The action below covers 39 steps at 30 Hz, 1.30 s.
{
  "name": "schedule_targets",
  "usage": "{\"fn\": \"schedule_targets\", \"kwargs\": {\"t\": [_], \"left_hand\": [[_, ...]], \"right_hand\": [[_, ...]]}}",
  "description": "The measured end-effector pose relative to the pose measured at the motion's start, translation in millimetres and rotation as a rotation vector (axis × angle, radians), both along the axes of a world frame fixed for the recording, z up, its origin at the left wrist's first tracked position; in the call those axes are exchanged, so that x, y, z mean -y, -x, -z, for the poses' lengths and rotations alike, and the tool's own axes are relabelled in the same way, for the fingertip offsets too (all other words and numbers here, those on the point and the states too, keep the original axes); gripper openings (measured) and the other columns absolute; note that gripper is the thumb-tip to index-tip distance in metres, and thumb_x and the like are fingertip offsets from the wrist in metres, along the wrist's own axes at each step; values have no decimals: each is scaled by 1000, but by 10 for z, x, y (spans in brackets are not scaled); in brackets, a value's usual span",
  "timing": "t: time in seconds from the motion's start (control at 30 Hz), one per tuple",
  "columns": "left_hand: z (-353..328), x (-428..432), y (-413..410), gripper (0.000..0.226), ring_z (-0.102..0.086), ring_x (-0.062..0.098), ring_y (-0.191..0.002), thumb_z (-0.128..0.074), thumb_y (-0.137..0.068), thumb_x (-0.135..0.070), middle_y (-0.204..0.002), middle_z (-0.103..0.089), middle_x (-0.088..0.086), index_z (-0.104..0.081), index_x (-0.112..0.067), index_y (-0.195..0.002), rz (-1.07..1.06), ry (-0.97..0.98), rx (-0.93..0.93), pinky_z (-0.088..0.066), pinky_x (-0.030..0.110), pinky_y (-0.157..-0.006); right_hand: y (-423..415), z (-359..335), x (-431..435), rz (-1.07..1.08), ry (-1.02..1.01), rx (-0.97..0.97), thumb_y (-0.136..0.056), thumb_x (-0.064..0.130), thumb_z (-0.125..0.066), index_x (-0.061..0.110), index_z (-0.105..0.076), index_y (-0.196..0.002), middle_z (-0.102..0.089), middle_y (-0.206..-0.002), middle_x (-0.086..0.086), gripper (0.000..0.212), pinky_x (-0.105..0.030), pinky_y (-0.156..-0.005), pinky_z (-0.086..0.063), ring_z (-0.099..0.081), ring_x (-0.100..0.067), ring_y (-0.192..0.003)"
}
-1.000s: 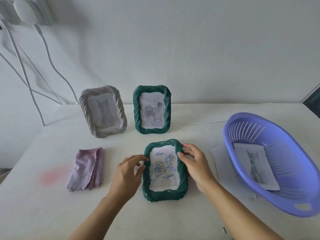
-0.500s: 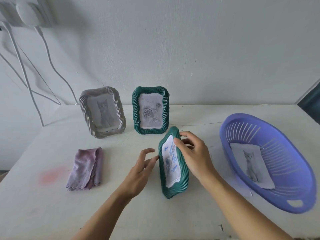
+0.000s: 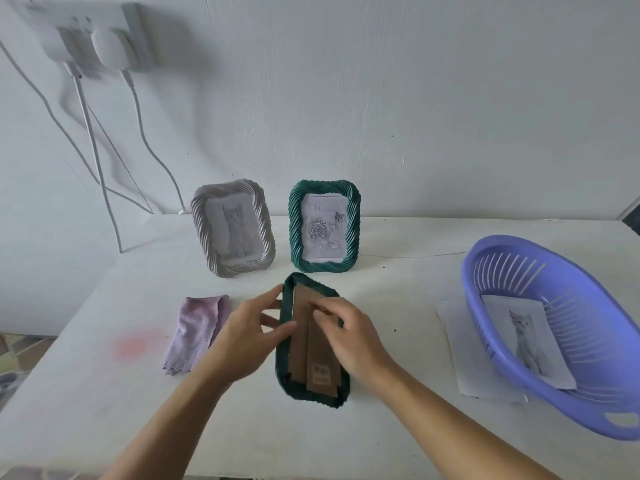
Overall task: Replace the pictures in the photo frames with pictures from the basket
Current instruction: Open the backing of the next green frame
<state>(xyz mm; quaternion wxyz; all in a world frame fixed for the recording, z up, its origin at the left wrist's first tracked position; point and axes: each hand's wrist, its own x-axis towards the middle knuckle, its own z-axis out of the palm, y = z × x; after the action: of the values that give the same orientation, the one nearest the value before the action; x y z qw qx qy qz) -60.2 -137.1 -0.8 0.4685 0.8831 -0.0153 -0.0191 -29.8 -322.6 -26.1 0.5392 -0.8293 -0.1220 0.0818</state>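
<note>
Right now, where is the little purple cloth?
In the head view, the purple cloth lies on the left, beside the left hand and in front of the grey frame.

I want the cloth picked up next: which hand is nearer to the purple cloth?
Left. The left hand is just right of the purple cloth, at the face-down frame's left edge. The right hand is further right, on that frame's cardboard back.
</note>
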Motion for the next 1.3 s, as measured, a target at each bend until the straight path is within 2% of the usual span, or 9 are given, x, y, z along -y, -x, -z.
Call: {"fn": "schedule_targets", "kwargs": {"t": [0.07,0.17,0.33,0.47,0.7,0.87,0.97,1.13,1.3], "left_hand": [[151,-48,28,59,-69,3,-82,-74,-88,-28,-113,-66,-15,-44,-53,-131,-22,-51,-31,-56,22,-73],[363,-35,31,75,-67,3,-79,-80,-82,-32,-112,-63,-15,-38,-44,-144,-36,-126,-40,-54,20,-75],[631,51,32,61,-59,4,-82,-79,-81,-37,-111,-56,-14,-55,-34,-137,5,-284,37,-41,7,-73],[768,38,24,53,-54,14,-109,-68,-87,-48,-130,-50,-13,-56,-36,-138,54,-418,63,-46,37,-96],[812,-16,-16,59,-45,16,-118,-53,-81,-67,-140,-46,-16,-57,-42,-134,73,-512,95,-36,36,-88],[724,-40,-123,51,-39,13,-127,-68,-80,-60,-142,-42,-18,-57,-45,-127,116,-494,87,-32,35,-94],[690,-47,-202,51,-41,9,-124,-61,-77,-66,-137,-46,-20,-56,-46,-124,134,-422,104,-36,38,-96],[766,-48,-412,37,-56,9,-111,-51,-84,-62,-117,-62,-25,-66,-43,-111,3,-277,209,-48,49,-94],[948,-70,-442,32,-60,7,-104,-57,-87,-57,-114,-69,-25,-74,-41,-107,-48,-345,339,-47,51,-87]], "right_hand": [[16,114,105,-67,132,65,-99,23,-57,31,-65,-126,-55,-122,30,29,-13,-101,-37,-47,14,-113],[14,280,288,-113,317,178,-96,32,-59,34,-61,-130,-52,-134,26,34,-27,-112,-35,-42,6,-128],[-31,463,539,-142,586,300,-93,59,-45,36,-55,-135,-43,-148,20,50,-46,-114,-29,-32,-3,-140],[-21,513,609,-163,753,421,-96,65,-27,41,-47,-138,-37,-152,21,52,-51,-107,-29,-30,-14,-139],[-85,595,682,-149,585,402,-96,64,-34,41,-54,-135,-41,-148,27,49,-42,-108,-25,-31,-4,-135],[-245,637,760,45,413,480,-93,39,-58,28,-71,-112,-60,-130,14,26,-44,-99,-43,-45,-10,-127],[-335,668,761,118,335,418,-89,22,-70,23,-71,-114,-65,-120,11,24,-46,-96,-48,-54,-11,-118],[-390,735,728,149,265,376,-84,23,-75,24,-72,-108,-63,-113,22,24,-45,-98,-48,-61,-6,-108],[-390,811,788,162,195,403,-84,30,-76,23,-76,-103,-68,-117,16,20,-42,-98,-51,-62,-1,-110]]}}
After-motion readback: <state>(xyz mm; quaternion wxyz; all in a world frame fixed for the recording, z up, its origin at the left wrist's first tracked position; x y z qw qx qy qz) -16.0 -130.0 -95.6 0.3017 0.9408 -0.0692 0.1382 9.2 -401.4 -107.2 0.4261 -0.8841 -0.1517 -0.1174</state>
